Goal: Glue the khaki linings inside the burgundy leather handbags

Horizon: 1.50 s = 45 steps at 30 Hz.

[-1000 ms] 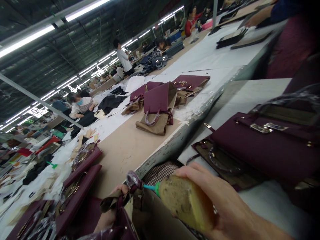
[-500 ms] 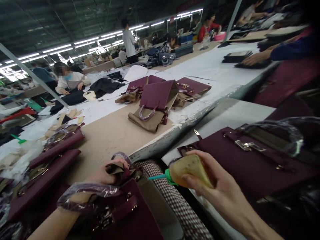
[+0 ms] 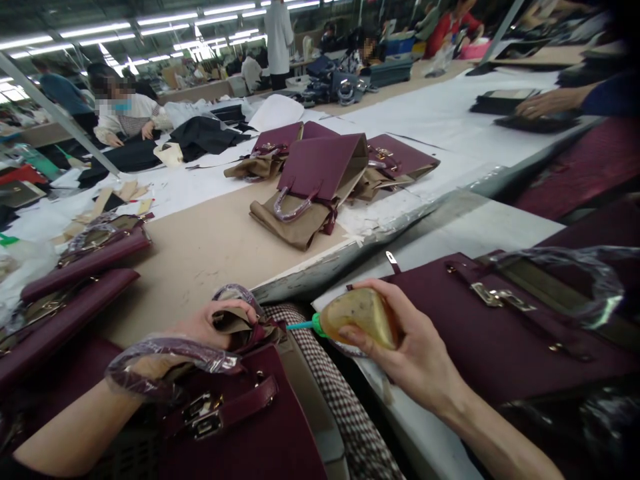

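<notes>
In front of me is a burgundy handbag (image 3: 260, 420) with metal fittings and plastic-wrapped handles. My left hand (image 3: 210, 327) reaches through one handle (image 3: 165, 353) and is closed on the bag's upper edge, where brown lining and burgundy leather bunch together. My right hand (image 3: 405, 340) grips a squeeze bottle (image 3: 363, 317) of yellowish liquid, tilted onto its side. The bottle's thin blue nozzle (image 3: 300, 325) points left from a green cap, and its tip is at or very near the bag edge by my left fingers. Whether it touches I cannot tell.
Several burgundy bags (image 3: 320, 167) lie on the worktable (image 3: 200, 247) ahead, more (image 3: 80, 313) at the left. Another large bag (image 3: 500, 320) rests at my right. A co-worker's hand (image 3: 555, 103) is on dark pieces at the far right; a masked person (image 3: 125, 113) works across the table.
My right hand has brought the bottle left, so its nozzle tip is closer to the bag edge. The left hand keeps its grip. The camera view has tilted downward slightly.
</notes>
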Each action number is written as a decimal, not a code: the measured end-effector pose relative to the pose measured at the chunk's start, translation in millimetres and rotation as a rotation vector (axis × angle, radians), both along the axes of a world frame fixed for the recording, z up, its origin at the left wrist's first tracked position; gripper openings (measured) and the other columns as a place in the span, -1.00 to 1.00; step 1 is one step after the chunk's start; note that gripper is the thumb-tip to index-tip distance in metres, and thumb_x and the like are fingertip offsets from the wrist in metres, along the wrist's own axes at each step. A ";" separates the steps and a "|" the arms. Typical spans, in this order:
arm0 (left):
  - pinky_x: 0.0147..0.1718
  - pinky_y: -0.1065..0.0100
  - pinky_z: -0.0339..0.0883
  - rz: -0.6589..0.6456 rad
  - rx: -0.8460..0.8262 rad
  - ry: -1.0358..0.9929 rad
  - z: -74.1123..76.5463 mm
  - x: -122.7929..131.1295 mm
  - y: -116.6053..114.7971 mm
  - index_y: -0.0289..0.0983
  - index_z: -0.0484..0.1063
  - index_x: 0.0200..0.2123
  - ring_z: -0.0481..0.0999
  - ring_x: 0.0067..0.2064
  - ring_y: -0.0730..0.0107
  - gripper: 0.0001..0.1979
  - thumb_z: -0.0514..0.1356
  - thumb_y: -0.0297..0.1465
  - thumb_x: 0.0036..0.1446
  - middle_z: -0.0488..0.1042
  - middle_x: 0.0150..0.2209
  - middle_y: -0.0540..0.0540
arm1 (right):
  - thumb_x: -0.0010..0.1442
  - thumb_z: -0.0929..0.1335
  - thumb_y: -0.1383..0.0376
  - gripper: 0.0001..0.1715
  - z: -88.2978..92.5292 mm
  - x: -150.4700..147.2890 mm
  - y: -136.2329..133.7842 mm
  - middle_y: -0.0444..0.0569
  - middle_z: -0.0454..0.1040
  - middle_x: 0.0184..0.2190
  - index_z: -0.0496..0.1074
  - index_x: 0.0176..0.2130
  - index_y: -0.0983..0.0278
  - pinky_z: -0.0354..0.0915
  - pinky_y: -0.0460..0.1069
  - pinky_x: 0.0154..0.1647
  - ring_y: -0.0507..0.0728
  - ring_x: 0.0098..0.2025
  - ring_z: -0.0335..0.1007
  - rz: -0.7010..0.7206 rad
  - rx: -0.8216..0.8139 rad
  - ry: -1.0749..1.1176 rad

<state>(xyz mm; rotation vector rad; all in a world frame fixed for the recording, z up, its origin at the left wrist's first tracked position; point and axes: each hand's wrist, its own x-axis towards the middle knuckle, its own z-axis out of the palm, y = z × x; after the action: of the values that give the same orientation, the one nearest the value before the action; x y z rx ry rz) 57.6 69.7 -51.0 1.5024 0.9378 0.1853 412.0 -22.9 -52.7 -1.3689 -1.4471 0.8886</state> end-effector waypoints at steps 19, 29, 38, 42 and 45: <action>-0.14 0.45 0.33 0.088 -0.030 0.021 6.0 11.9 -7.8 -0.26 0.53 -0.15 0.50 -0.17 0.38 -0.65 0.31 -0.56 -0.08 0.56 -0.20 0.06 | 0.25 0.53 -0.04 -0.42 2.9 11.3 -9.7 -0.06 0.58 -0.08 0.39 0.12 0.12 0.48 0.10 -0.07 0.23 -0.15 0.57 0.106 -0.080 -0.087; -0.10 0.43 0.31 0.064 -0.026 0.009 4.5 8.7 -6.7 -0.29 0.52 -0.13 0.49 -0.14 0.36 -0.60 0.26 -0.60 -0.12 0.56 -0.18 0.04 | 0.27 0.51 -0.06 -0.44 -0.1 24.2 -23.9 -0.12 0.61 -0.15 0.39 0.11 0.11 0.46 0.08 -0.18 0.20 -0.23 0.57 0.182 -0.212 -0.164; -0.18 0.44 0.34 0.033 -0.025 -0.010 6.2 8.8 -7.1 -0.25 0.53 -0.11 0.50 -0.17 0.36 -0.62 0.26 -0.55 -0.07 0.59 -0.20 0.04 | 0.29 0.50 -0.05 -0.46 -1.5 30.3 -37.4 -0.14 0.61 -0.14 0.38 0.13 0.08 0.46 0.07 -0.16 0.20 -0.19 0.56 0.230 -0.311 -0.176; -0.19 0.50 0.31 0.032 -0.011 0.002 5.0 7.4 -6.5 -0.25 0.54 -0.12 0.50 -0.18 0.40 -0.60 0.23 -0.60 -0.09 0.59 -0.21 0.08 | 0.28 0.51 -0.01 -0.49 -5.4 32.2 -40.6 -0.13 0.61 -0.12 0.40 0.10 0.08 0.46 0.07 -0.17 0.23 -0.13 0.57 0.247 -0.307 -0.209; -0.16 0.48 0.33 0.027 -0.023 0.014 4.5 6.6 -6.7 -0.25 0.54 -0.10 0.52 -0.15 0.37 -0.59 0.23 -0.60 -0.07 0.60 -0.19 0.07 | 0.27 0.51 0.01 -0.52 -7.0 33.0 -42.9 -0.10 0.61 -0.08 0.42 0.08 0.10 0.45 0.08 -0.16 0.24 -0.12 0.57 0.259 -0.299 -0.231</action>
<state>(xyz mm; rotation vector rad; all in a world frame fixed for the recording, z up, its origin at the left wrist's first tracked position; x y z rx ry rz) 64.2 63.0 -46.4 1.4722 0.9692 0.1836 444.9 -65.9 -59.6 -1.5665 -1.7496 1.1809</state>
